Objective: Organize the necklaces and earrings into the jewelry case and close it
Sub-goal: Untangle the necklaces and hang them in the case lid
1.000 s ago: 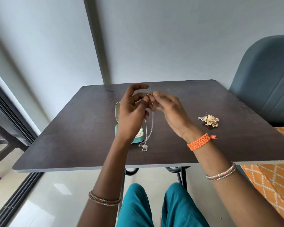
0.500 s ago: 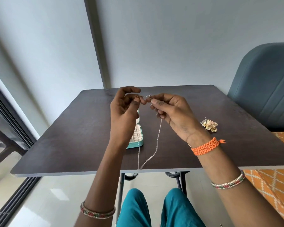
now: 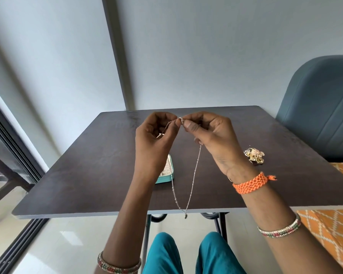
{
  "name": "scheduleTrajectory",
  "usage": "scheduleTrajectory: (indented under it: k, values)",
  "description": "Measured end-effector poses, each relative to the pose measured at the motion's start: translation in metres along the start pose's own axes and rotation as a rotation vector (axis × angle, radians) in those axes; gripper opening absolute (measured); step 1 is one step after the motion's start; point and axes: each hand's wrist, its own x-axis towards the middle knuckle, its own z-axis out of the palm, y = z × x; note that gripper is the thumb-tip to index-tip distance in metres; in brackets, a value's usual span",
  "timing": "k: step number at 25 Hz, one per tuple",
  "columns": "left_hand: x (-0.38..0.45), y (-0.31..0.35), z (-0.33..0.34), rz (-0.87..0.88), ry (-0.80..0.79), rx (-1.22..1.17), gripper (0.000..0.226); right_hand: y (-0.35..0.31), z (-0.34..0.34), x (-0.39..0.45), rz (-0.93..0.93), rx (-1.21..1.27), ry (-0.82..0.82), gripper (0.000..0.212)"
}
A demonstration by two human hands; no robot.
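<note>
A thin silver necklace (image 3: 194,175) hangs in a long loop above the dark table (image 3: 99,175), with a small pendant at its bottom near the table's front edge. My left hand (image 3: 154,143) and my right hand (image 3: 212,139) each pinch one end of the chain, fingertips nearly touching at the clasp. The open teal jewelry case (image 3: 166,175) with a cream lining lies on the table, mostly hidden behind my left wrist. A small heap of gold earrings (image 3: 254,155) lies on the table to the right of my right hand.
A blue-grey upholstered chair (image 3: 317,107) stands at the table's right side. An orange patterned fabric (image 3: 329,224) lies at the lower right. A dark window frame (image 3: 10,143) runs along the left, and a grey wall stands behind the table.
Both hands have risen and drawn the necklace up, so the chain now hangs longer in an open loop. The case is more hidden behind my left wrist.
</note>
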Motion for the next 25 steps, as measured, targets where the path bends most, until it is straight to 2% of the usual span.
scheduleTrajectory:
  k: [5,8,12,15,18,21,23,25]
  values:
    - [0.000,0.002,-0.003,0.033,-0.030,0.068,0.006,-0.002,-0.003,-0.002,0.010,-0.020,-0.043,0.011]
    - [-0.003,0.005,0.002,0.015,-0.084,0.065,0.014,0.003,-0.003,-0.001,0.001,-0.057,-0.014,0.008]
    - [-0.004,0.004,0.005,-0.088,-0.110,-0.068,0.015,0.005,-0.004,-0.002,-0.027,0.015,-0.012,0.010]
    - [-0.003,0.003,0.004,-0.140,-0.115,-0.142,0.012,0.003,-0.006,-0.003,-0.162,-0.235,0.018,0.005]
    - [-0.005,0.002,0.006,-0.122,-0.109,-0.056,0.014,0.003,-0.006,-0.006,-0.335,-0.537,0.079,0.004]
    - [-0.004,-0.002,0.008,-0.172,-0.116,-0.001,0.015,0.008,-0.007,-0.006,-0.423,-0.653,0.091,0.009]
    - [-0.003,-0.004,0.011,-0.261,-0.131,-0.040,0.017,0.013,-0.006,-0.005,-0.373,-0.609,0.091,0.009]
    - [-0.003,-0.006,0.015,-0.303,-0.113,-0.043,0.017,0.015,-0.004,-0.004,-0.243,-0.491,0.052,0.007]
